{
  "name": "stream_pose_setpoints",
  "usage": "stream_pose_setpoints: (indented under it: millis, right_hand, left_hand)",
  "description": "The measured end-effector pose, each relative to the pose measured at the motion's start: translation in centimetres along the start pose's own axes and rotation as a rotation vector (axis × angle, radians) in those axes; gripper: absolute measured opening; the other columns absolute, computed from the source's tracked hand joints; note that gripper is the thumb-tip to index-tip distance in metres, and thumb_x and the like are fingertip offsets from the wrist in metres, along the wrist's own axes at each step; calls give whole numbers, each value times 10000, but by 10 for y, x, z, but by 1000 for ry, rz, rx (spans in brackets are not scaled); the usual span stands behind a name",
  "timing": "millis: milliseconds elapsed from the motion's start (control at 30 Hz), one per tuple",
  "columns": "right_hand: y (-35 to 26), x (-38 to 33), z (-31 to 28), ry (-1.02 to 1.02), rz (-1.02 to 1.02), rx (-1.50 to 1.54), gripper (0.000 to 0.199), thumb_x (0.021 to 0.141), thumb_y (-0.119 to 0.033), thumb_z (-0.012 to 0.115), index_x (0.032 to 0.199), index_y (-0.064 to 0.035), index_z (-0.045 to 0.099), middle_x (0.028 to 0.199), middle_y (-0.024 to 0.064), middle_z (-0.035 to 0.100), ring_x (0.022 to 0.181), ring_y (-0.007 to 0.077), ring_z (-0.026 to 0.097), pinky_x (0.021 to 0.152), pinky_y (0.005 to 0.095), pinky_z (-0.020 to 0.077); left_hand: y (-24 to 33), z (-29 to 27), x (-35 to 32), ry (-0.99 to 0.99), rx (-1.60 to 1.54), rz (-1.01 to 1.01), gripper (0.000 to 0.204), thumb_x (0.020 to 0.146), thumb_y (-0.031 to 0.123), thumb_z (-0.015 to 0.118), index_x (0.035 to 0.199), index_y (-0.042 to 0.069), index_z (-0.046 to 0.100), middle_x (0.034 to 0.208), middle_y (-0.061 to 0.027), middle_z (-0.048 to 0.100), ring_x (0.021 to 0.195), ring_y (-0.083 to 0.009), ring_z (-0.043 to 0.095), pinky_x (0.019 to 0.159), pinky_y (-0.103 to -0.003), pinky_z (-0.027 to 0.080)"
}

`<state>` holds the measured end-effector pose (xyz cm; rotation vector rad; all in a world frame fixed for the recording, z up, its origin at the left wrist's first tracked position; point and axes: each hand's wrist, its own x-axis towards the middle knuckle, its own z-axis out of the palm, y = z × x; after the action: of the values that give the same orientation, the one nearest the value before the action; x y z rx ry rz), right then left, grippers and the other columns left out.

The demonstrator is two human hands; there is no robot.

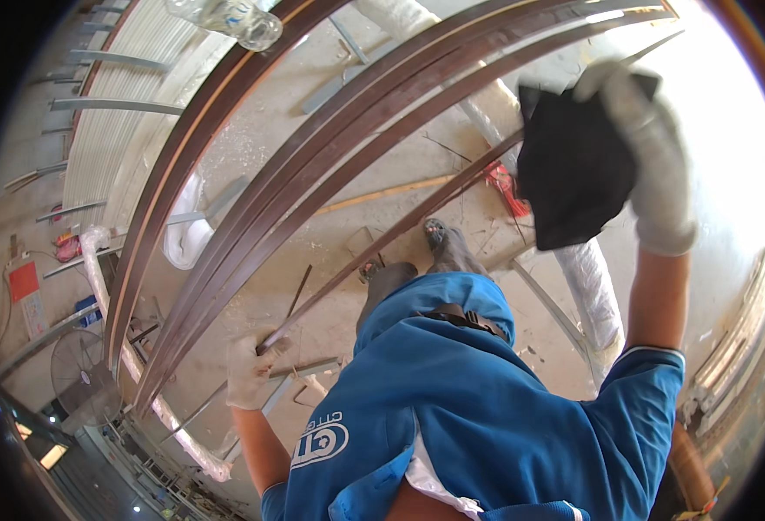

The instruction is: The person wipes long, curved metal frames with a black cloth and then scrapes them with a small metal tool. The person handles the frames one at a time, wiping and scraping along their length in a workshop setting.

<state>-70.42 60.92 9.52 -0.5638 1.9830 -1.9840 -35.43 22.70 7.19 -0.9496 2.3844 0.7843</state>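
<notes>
A long, thin dark brown strip (400, 226) runs slantwise in front of my body. Its lower left end is in my left hand (250, 372), which wears a pale work glove and is closed around it. My right hand (652, 156), also gloved and blurred, is raised at the upper right and grips a black cloth (578, 169). The cloth hangs over the strip and hides part of it. Beyond the cloth, a thin end of the strip appears to reach toward the bright upper right corner. My right fingertips are hard to make out.
Several long brown profiles (304, 165) lie across metal supports ahead of me. On the farthest brown profile (187, 143) rests a clear plastic bottle (257, 29). Plastic-wrapped rolls (589, 291), a red object (508, 189) and scraps lie about the floor. A fan (85, 369) stands at left.
</notes>
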Motion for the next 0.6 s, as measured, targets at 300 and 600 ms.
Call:
stream_pose_setpoints:
  millis: [300,600]
  right_hand:
    - [1,144,37,208,-467,-413,289,1050,-272,589,1079,6,661,876,25,636,815,96,594,699,271,485]
    - [34,114,-6,58,-44,-382,279,1062,-277,516,1197,-46,595,892,31,618,741,128,581,648,286,490]
  left_hand:
    - [-2,12,7,124,19,150,345,784,307,833,889,4,706,635,-140,538,565,-288,465,558,-389,380]
    - [1,17,4,152,5,159,309,792,273,823,907,12,706,727,-154,600,601,-309,507,582,-394,410]
